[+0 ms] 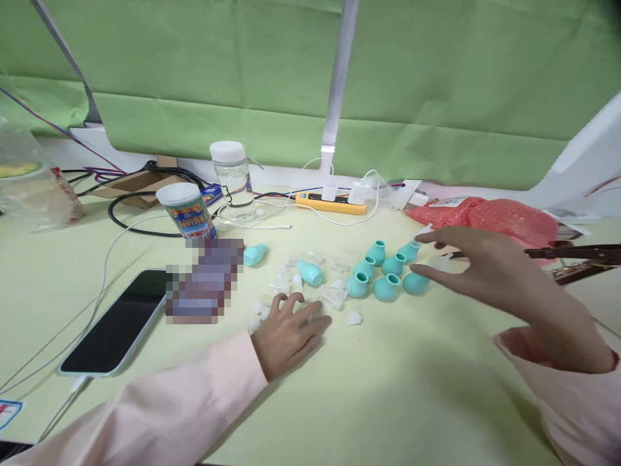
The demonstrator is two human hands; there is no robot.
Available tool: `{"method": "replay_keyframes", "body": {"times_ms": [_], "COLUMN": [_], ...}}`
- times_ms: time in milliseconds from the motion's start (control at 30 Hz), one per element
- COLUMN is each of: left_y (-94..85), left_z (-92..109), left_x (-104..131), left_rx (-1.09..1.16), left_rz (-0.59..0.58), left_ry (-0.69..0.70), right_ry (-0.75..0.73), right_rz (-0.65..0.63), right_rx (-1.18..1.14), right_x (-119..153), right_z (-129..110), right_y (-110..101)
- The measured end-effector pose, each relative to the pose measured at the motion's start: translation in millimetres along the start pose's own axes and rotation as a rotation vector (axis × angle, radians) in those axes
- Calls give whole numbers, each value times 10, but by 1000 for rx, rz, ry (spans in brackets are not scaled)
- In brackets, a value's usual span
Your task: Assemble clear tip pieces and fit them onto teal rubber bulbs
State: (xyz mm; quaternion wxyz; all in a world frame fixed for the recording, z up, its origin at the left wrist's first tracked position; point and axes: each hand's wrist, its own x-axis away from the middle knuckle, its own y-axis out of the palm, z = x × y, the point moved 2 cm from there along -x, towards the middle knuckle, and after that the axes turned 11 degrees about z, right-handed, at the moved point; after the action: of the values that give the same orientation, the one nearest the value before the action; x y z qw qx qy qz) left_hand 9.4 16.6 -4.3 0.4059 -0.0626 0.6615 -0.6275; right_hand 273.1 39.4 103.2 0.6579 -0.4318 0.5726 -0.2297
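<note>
Several teal round pots (386, 288) with open necks stand grouped right of centre. The two rightmost have clear pieces in their necks. My right hand (478, 265) hovers by these two, thumb and fingers apart, with nothing visible between them. My left hand (291, 333) rests on the table with spread, bent fingers, beside small clear plastic parts (334, 294); whether a small part lies under its fingers is hidden. A teal piece (310, 272) lies on its side beyond the left hand, and another (255, 254) lies further left. A white fragment (354, 318) sits right of the left hand.
A phone (121, 323) with a cable lies at left, near a blurred flat object (208, 281). Behind are a patterned cup (190, 213), a lidded bottle (233, 184) and a yellow power strip (334, 204). Red plastic wrapping (509, 223) and dark straps lie at right.
</note>
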Motion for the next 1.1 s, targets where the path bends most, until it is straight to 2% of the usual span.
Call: {"method": "replay_keyframes", "body": {"times_ms": [67,100,167,233,333,433,567,733,833,900,967,1033,1100], "left_y": [-1,-2,-2,-4,-13,-28,-37,-42,-86,-120,-145,-156,-150], "left_z": [7,9,13,15,7,-16,-64,-89,-93,-104,-109,-108,-105], "left_x": [0,1,2,2,-2,-11,-20,-12,-13,-22,-35,-53,-69], "left_rx": [-10,-14,-18,-22,-8,28,99,318,489,605,734,872,1000], "left_rz": [3,4,1,-1,2,41,212,413,479,490,492,487,466], "left_ry": [3,5,14,18,16,27,17,7,-126,-300,-442,-507,-530], "right_ry": [-173,-240,-327,-392,-499,-603,-662,-638,-464,-203,149,492,716], "right_rz": [61,51,64,82,43,3,-50,90,203,192,68,-103,-252], "right_rx": [-138,-186,-222,-166,-11,82,118,22,-272,-598,-917,-1165,-1351], "right_x": [30,53,111,188,319,417,446,463,511,537,558,584,604], "right_z": [-209,-314,-514,-689,-869,-939,-943,-955,-980,-993,-1009,-1040,-1083], "right_y": [74,135,278,440,686,854,899,806,771,776,810,845,859]}}
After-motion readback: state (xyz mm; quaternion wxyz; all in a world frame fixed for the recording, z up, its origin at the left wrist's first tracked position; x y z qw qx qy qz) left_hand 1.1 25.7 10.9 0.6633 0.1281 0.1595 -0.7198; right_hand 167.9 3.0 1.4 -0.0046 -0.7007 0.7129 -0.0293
